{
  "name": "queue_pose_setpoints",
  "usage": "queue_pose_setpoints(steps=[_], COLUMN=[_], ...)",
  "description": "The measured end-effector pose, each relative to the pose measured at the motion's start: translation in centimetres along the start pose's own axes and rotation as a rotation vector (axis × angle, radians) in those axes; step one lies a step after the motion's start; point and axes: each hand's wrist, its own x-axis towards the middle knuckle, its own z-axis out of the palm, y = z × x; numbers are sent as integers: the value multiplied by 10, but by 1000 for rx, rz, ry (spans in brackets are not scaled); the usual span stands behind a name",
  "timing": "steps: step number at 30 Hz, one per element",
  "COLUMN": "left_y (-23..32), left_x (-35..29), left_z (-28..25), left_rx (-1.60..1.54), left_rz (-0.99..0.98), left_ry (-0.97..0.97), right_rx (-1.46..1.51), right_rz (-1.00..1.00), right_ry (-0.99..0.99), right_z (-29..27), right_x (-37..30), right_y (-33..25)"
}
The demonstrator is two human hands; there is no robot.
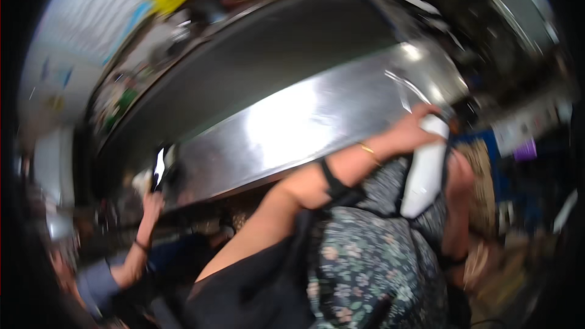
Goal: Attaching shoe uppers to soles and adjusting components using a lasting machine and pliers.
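Note:
Motion smears much of the head view. My left arm reaches from the lower edge across to the right, with a thin gold bracelet [370, 152] at the wrist and a black band [333, 180] further up. My left hand [417, 128] is closed round the upper end of a long, smooth white object [423, 176], which hangs against my floral apron [365, 262]; its kind is unclear. Beyond that hand, thin shiny strips [405, 88] show over the steel counter. Close by on the right is my right hand [460, 173], badly blurred, its fingers not readable.
A shiny steel counter [286, 122] runs across the middle, with a dark panel [274, 49] behind it. At left, another person's hand [152, 202] is near a dark, bright-edged item [159, 167]. Cluttered shelves [164, 39] line the back; boxes [524, 128] stand at right.

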Motion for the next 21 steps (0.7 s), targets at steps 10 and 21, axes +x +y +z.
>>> queue_pose_setpoints(steps=[10, 21], left_y=[-35, -27], left_x=[-4, 20], left_z=[21, 9], left_rx=[-327, -195], left_rz=[-467, -443], left_ry=[-205, -546], right_rx=[-249, 261], right_rz=[320, 403], right_ry=[-192, -254], right_z=[32, 15], right_x=[-14, -45], right_y=[-5, -1])
